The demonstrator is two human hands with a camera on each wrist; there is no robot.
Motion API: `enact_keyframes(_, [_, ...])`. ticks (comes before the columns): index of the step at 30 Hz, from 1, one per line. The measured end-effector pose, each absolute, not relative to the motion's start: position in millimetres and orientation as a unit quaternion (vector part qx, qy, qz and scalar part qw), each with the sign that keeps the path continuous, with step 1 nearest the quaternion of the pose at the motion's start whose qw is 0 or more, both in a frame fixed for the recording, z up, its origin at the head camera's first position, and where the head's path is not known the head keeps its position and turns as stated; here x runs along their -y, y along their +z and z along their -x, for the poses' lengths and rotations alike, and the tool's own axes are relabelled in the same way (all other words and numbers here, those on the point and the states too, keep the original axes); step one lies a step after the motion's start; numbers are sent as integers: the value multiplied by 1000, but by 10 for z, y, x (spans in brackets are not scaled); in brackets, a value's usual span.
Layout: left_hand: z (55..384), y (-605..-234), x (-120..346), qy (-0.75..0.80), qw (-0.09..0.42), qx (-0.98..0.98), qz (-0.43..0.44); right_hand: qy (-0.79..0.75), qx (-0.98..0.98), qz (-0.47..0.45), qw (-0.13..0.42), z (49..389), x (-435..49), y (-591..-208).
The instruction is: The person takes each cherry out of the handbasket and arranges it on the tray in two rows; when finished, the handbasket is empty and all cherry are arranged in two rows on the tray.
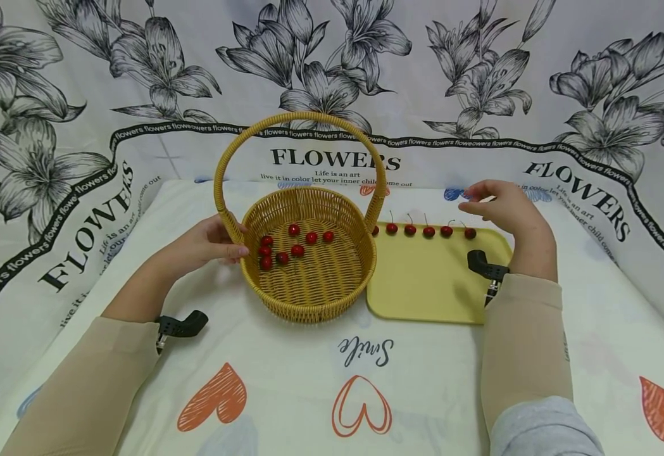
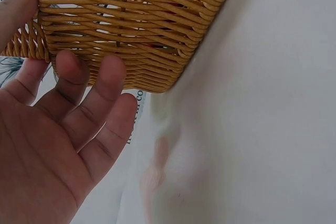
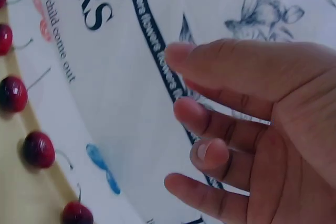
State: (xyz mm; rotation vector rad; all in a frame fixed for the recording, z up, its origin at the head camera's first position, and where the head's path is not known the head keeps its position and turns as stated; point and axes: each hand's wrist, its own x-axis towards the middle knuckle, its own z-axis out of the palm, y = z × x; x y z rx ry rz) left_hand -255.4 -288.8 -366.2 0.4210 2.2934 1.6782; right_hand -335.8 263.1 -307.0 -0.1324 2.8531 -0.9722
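A yellow-brown woven basket (image 1: 309, 304) with a tall arched handle stands upright on the cloth, several red cherries (image 1: 297, 251) lying on its floor, mostly to the left. My left hand (image 1: 209, 244) holds its left rim by the foot of the handle, thumb on the near side. From the left wrist view, the other fingers of that hand (image 2: 79, 114) lie bent along the woven wall. Bare of any object, my right hand (image 1: 499, 202) hovers past the far right part of a yellow tray (image 1: 423, 288), fingers loosely bent. Several stemmed cherries (image 3: 39, 149) line the tray's far edge.
A white cloth (image 1: 286, 392) printed with hearts and the word Smile covers the table. Behind it hangs a flower-printed curtain (image 1: 320, 82). The basket's right side overlaps the tray's left end in the head view.
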Motion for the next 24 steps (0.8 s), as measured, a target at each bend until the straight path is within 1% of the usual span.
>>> enact_keyframes(9, [2544, -3664, 2892, 578, 133, -792, -143, -343, -932, 115, 14, 3211, -2250, -2796])
enact_keyframes(15, [2549, -3668, 2891, 576, 132, -793, -148, -350, -921, 171, -6, 3110, -1979, -2711])
enact_keyframes(19, [2546, -3666, 2891, 566, 128, -800, -153, -350, -912, 215, 0, 3012, -1797, -2661])
enact_keyframes(24, [2543, -3658, 2890, 566, 130, -800, -151, -351, -899, 259, 34, 2868, -1588, -2587])
